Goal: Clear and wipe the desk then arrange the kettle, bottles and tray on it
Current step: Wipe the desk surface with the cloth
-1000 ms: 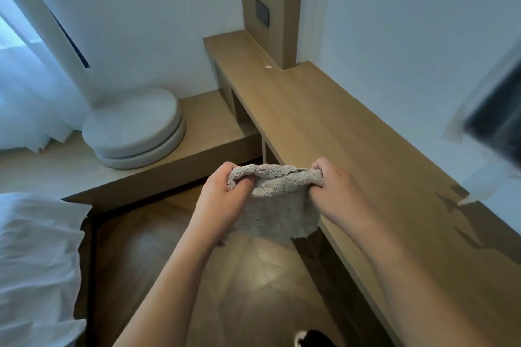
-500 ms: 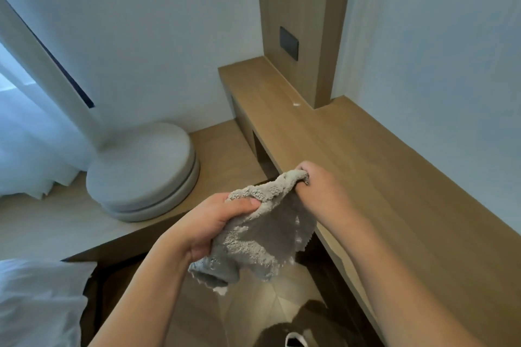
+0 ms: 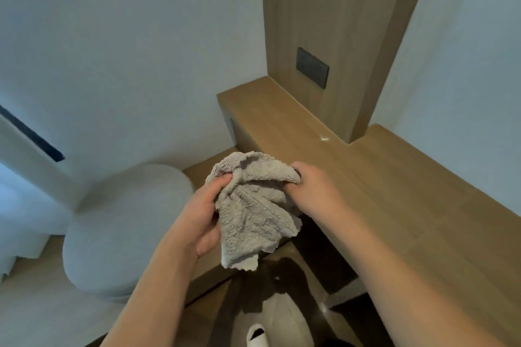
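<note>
At the centre of the head view, both hands grasp a crumpled grey cloth (image 3: 251, 205) in the air, off the front edge of the wooden desk (image 3: 394, 191). Left hand (image 3: 201, 214) pinches its upper left corner with thumb and fingers; right hand (image 3: 315, 191) has curled fingers bunched around its upper right corner. Its loose lower end hangs free. Lower left sits a round grey cushion (image 3: 121, 234). A dark wall plate (image 3: 312, 67), possibly a socket, is on the upright wood panel (image 3: 324, 8).
</note>
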A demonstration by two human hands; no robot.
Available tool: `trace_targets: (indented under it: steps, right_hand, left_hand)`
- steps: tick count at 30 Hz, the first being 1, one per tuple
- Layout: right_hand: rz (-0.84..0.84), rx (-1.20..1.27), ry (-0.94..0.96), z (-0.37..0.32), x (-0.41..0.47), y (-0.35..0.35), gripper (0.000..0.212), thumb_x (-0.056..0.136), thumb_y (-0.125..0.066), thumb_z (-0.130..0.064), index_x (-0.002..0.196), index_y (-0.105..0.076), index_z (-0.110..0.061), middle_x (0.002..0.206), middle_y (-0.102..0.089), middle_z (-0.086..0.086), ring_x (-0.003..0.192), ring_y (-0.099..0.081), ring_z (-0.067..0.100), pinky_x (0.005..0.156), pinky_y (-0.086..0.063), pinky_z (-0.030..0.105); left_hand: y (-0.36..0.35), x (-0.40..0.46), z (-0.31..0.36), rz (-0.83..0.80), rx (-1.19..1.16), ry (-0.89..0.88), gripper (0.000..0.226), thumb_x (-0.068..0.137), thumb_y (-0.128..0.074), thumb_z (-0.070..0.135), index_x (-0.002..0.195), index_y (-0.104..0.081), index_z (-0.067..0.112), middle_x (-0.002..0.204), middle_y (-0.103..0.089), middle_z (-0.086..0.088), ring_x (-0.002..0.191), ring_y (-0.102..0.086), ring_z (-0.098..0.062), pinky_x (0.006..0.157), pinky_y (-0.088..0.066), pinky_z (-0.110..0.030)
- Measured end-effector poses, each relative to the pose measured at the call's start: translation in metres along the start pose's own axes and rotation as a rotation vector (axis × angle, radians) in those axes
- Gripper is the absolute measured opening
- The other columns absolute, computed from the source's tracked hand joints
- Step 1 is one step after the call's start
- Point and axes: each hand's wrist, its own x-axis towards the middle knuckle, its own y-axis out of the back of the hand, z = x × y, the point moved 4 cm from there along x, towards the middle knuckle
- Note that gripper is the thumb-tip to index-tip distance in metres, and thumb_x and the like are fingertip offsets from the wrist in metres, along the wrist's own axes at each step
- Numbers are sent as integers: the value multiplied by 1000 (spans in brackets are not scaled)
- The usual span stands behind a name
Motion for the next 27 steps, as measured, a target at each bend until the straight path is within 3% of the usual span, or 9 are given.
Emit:
trace_targets:
  steps: [3,6,9,13,17,20,23,27]
  right_hand:
    - [28,-18,-50,-6,42,-7,10,92,-59,-15,96,-58,-23,88,-59,-7,77,-56,13,55,-36,28]
    - [79,14,-124,6,84,-9,11,92,-59,-18,86,-55,-26,86,-58,-9,77,-57,13,56,-39,27]
    - [147,38,-172,20,132,-8,16,91,-60,-19,77,-53,-21,80,-59,-4,73,-58,18,58,-43,34]
    - [84,165,-204,38,199,-20,5,93,-62,-19,96,-58,-20,83,-67,-2,66,-68,17,53,-53,34]
    - [140,217,-261,54,277,-33,16,92,-64,-29,105,-57,-24,99,-64,-3,81,-62,11,62,-45,26]
    - [145,160,-267,64,331,-59,38,94,-62,-29,128,-55,-15,126,-57,4,110,-58,20,88,-48,32]
    - [94,109,-367,77,374,-85,48,96,-56,-33,139,-43,-16,140,-45,7,125,-50,28,99,-46,43]
    - [274,-199,-441,102,421,-98,51,100,-45,-37,145,-40,-14,146,-42,9,134,-41,29,108,-36,43]
  left_hand:
    - [2,49,29,-38,-2,30,46,95,-54,29,134,-57,3,125,-67,-24,114,-68,-35,86,-61,-45]
    - [-2,97,40,-72,70,66,36,104,-47,25,132,-59,6,123,-69,-20,113,-69,-32,86,-61,-42]
    - [-2,144,52,-53,147,80,34,105,-48,24,132,-60,7,123,-70,-17,114,-68,-31,90,-59,-43]
    - [4,203,80,55,113,83,33,103,-52,17,133,-57,4,122,-70,-21,111,-69,-35,86,-61,-46]
    - [0,263,130,142,158,-64,20,103,-52,9,123,-55,10,116,-72,-18,98,-74,-28,74,-63,-42]
    - [10,313,175,278,278,-171,20,104,-52,12,124,-51,15,112,-69,-14,92,-74,-24,67,-62,-37]
    - [18,368,213,362,432,-327,21,104,-50,11,125,-47,10,107,-66,-12,90,-69,-21,67,-59,-34]
    - [38,460,242,464,706,-516,18,103,-48,17,119,-41,14,97,-56,1,85,-60,-10,75,-51,-29]
